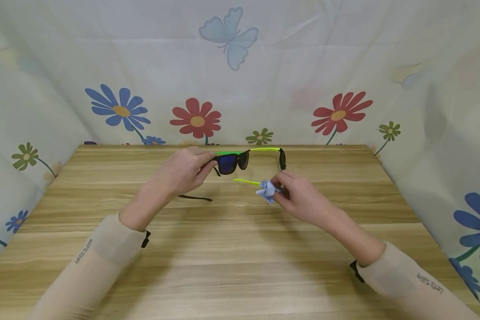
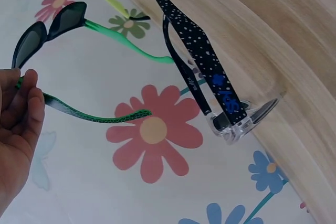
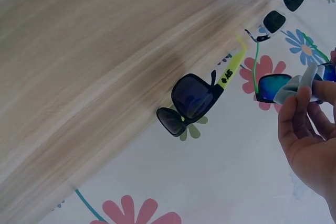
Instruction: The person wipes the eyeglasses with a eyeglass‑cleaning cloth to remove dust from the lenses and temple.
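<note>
My left hand point(image 1: 186, 171) pinches a pair of black-framed sunglasses point(image 1: 227, 164) by one side near the hinge. Their green temples point(image 2: 126, 44) are unfolded, and the lenses look blue in the head view. In my right hand point(image 1: 302, 195) is a bunched light blue cloth point(image 1: 267, 190), held between thumb and fingers. A gap separates cloth and sunglasses in the head view; in the right wrist view the cloth point(image 3: 299, 85) overlaps a lens. Just beyond the right hand stands a second pair of sunglasses point(image 3: 193, 98) with yellow temples, partly hidden by that hand.
Behind the left hand, mostly hidden in the head view, a third pair with a clear front and speckled black temples point(image 2: 207, 56) lies on the wooden table point(image 1: 224, 266). A flower-patterned curtain point(image 1: 144, 58) hangs around the table's back and sides.
</note>
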A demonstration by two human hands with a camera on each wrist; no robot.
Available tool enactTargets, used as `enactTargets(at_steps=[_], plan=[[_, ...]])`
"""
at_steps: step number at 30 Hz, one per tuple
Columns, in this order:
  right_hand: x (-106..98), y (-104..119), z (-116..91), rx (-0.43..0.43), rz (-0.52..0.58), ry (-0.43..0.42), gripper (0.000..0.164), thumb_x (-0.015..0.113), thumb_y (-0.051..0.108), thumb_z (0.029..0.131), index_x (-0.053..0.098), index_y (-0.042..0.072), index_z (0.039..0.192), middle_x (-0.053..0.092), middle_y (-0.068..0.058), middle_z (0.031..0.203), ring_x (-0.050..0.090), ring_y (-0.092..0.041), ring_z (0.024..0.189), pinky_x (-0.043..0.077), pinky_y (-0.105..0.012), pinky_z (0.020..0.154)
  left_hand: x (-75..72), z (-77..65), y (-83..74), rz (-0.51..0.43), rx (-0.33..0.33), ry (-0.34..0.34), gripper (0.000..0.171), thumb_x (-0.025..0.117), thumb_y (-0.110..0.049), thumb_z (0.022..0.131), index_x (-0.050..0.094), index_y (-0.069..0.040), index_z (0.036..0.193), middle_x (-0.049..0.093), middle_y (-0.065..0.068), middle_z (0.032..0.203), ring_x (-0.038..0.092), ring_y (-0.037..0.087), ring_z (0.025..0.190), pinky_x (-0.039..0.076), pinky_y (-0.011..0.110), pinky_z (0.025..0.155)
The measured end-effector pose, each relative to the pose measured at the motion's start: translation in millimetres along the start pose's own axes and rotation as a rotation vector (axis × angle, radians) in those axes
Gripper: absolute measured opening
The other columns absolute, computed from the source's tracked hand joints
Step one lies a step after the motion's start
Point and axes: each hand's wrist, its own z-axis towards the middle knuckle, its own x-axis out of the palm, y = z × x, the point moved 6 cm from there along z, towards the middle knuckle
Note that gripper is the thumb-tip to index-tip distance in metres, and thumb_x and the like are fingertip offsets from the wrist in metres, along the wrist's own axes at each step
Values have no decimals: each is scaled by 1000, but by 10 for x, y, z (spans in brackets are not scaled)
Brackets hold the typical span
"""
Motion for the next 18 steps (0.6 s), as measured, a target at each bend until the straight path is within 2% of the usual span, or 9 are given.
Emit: enactTargets(at_steps=[6, 12, 18], plan=[[-46, 55, -2, -20, 18, -55, 21, 78, 5, 91, 66, 3, 108, 62, -3, 97, 53, -12, 71, 50, -26, 60, -85, 27, -93, -3, 24, -29, 20, 72, -7, 96, 74, 6, 111, 74, 15, 94, 69, 28, 80, 58, 39, 72], [-85, 94, -25, -41, 27, -112, 21, 79, 3, 90, 66, 2, 106, 62, -3, 95, 53, -12, 70, 50, -25, 59, -155, 55, -206, -8, 52, -33, 17, 74, -7, 94, 75, 5, 106, 74, 13, 91, 69, 26, 79, 58, 38, 72], [-78, 116, -30, -81, 33, -127, 20, 79, 1, 89, 66, 2, 104, 62, -2, 94, 53, -11, 70, 50, -25, 58, -176, 50, -282, -13, 81, -19, 19, 73, -7, 93, 75, 6, 107, 75, 13, 91, 71, 25, 79, 59, 37, 72]])
